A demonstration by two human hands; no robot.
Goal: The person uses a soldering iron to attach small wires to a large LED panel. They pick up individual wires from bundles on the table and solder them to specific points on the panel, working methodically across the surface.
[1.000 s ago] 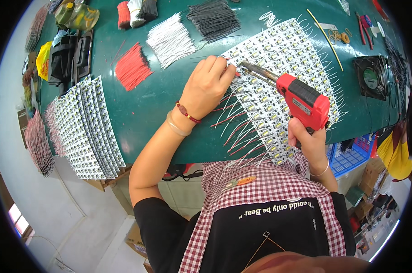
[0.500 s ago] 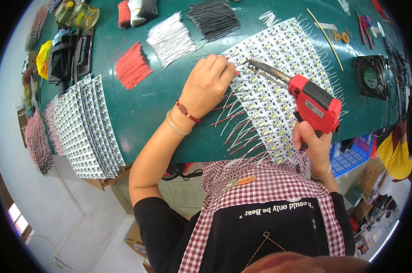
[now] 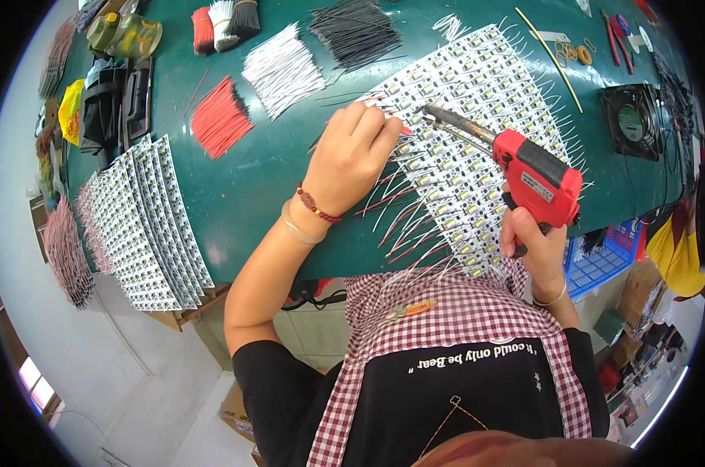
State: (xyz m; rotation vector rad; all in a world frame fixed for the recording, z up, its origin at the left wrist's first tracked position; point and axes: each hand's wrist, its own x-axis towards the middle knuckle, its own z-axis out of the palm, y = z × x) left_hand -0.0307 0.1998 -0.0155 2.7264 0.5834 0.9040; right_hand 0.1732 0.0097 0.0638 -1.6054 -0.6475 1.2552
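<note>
My left hand (image 3: 354, 162) is closed in a pinch at the left edge of a white LED circuit-board panel (image 3: 477, 86). A red wire (image 3: 405, 131) pokes out at its fingertips, toward the panel; more red shows behind the hand. Wrapped round the grip of a red soldering gun (image 3: 535, 175) is my right hand (image 3: 533, 233). The gun's dark tip (image 3: 424, 110) is over the panel, right of my left fingertips; whether it touches is unclear. Red and white wires (image 3: 399, 222) hang off the panel's near left edge, and short white ones line its right edge.
Loose red (image 3: 222, 117), white (image 3: 282, 71) and black wires (image 3: 355, 33) lie in piles beyond my left hand. Stacked LED panels (image 3: 146, 226) sit at the left. On the right are a black fan (image 3: 633, 127), a yellow stick (image 3: 551, 61) and red-handled pliers (image 3: 611, 39).
My left hand has come slightly toward me along the panel's edge, uncovering more of its upper corner. The soldering gun has barely moved. The whole view has shifted slightly.
</note>
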